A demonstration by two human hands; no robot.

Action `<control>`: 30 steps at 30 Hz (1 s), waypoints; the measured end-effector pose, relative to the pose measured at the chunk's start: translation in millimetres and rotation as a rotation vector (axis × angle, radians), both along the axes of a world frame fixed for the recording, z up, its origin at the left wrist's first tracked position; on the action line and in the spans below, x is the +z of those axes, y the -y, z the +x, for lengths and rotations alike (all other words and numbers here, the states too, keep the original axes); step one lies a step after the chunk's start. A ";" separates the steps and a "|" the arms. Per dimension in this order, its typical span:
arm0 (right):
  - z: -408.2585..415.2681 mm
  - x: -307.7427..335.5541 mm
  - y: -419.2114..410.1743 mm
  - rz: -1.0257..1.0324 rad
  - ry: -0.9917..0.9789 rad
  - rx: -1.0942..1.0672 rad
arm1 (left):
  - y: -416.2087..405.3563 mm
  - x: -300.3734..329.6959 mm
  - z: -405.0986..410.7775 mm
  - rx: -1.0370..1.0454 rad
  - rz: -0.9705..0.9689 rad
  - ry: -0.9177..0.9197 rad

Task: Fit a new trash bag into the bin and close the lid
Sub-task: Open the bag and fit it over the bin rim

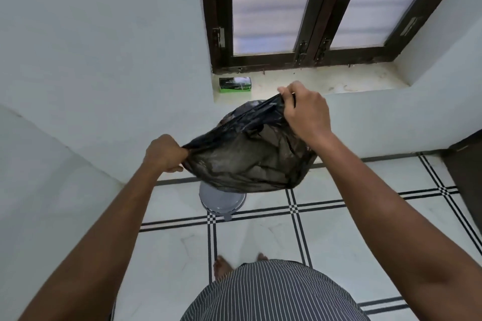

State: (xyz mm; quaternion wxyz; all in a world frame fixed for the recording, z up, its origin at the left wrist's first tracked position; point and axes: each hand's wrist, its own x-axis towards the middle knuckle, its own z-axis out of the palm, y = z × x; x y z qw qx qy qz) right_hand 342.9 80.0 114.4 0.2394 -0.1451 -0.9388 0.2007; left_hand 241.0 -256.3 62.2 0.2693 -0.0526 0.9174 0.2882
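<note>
I hold a thin black trash bag [247, 156] in the air, stretched between both hands. My left hand [164, 154] is clenched on its near-left edge. My right hand [303, 114] pinches the far-right edge, higher up. The bag hangs billowed and partly see-through. Below it stands a small grey bin [221, 202] on the floor against the wall; the bag hides most of it, so I only see its lower front and a pedal.
A green and black box [235, 84] of bags lies on the window ledge [313, 81] beyond the bin. White walls close in on the left and behind. The tiled floor [339, 229] spreads right; a dark object [467, 172] stands at the far right. My bare feet are near the bin.
</note>
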 end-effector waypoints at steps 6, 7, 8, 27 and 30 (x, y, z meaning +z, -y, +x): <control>12.4 -3.4 -22.9 -0.224 0.121 0.040 | -12.0 -0.9 13.0 0.318 0.956 0.373; 14.1 -3.3 -22.7 -0.261 0.141 0.062 | -15.9 -1.1 14.0 0.301 1.015 0.377; 15.5 -4.0 -23.2 -0.271 0.171 0.076 | -20.8 -1.0 15.9 0.289 1.037 0.377; 35.4 -103.1 3.1 -0.853 0.546 0.026 | -38.2 -80.2 35.9 0.084 0.615 0.495; 37.9 -135.7 16.2 -1.047 0.565 -0.023 | -29.2 -111.9 43.9 0.083 0.490 0.422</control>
